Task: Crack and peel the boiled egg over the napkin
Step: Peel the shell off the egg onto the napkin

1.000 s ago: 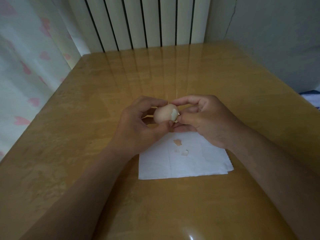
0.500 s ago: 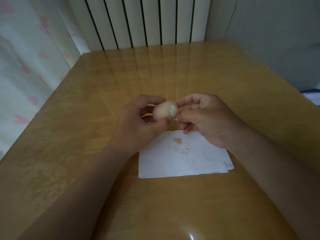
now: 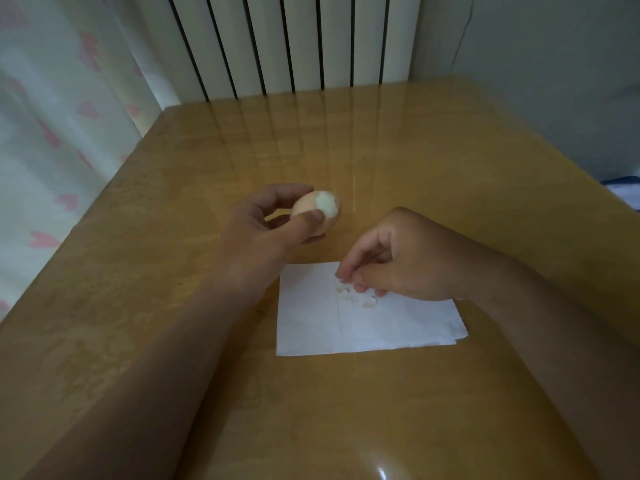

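- Since 0.5 s ago: right hand [image 3: 408, 261] has left the egg and dropped to the napkin [image 3: 367, 327]; more shell bits [image 3: 356, 296] lie there now. Left hand [image 3: 263, 230] has lifted the egg a bit up and away, off to the table side.
- Head view: boiled egg [image 3: 317, 216] pinched betw. left thumb and fingers, held above bare wooden table [image 3: 433, 161], just beyond the napkin's far-left corner, not over it. Small white patch peeled at its tip; rest is brown shell.
- Right fingertips [image 3: 346, 275] bunched together just above the shell pile; can't tell if a fragment is in them or already let go.
- Judgement: early in peeling. To do it well, bring the egg back over the napkin, start at the bare patch's edge, lift shell w/ membrane, rotate w/ left hand, light pressure so the white doesn't tear.
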Available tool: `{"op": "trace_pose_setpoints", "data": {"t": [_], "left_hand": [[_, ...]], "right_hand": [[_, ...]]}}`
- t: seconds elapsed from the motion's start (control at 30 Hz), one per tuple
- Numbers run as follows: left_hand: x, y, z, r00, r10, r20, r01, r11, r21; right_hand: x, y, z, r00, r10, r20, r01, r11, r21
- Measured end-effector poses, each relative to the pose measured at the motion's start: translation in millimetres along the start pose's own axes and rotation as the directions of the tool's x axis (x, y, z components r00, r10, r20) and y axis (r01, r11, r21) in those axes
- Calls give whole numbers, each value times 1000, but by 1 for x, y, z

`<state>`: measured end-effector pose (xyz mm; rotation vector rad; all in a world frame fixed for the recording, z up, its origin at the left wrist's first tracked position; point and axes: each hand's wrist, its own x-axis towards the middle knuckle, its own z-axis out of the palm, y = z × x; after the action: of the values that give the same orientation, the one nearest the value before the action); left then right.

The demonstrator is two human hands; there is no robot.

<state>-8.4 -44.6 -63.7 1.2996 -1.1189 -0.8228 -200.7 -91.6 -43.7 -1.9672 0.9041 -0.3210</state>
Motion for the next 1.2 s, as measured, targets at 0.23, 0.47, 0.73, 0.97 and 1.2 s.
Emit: {"op": "trace_pose_setpoints", "data": {"t": [0.23,0.47,0.73,0.97,1.2], "left_hand": [[-1,-2,0,1000,8,27,-8,1000,0],[-1,-3,-2,996,42,80,-43,999,0],[-1,-3,-3,987,64,150,-59,997,-43],[-2,-2,-2,985,84,152,-81,996,-24],[-1,-3,-2,988,57,142,-59,998,8]], "right_hand": [[1,2,1,999,-28,-41,25,998,-65],[4,1,-1,984,-18,-177,27,998,48],[7,0,-2,978,94,-186,-27,943,331],[7,0,-3,979,125,-161,-53,918,394],[9,-1,-1,970,120,-211,-43,941,336]]}}
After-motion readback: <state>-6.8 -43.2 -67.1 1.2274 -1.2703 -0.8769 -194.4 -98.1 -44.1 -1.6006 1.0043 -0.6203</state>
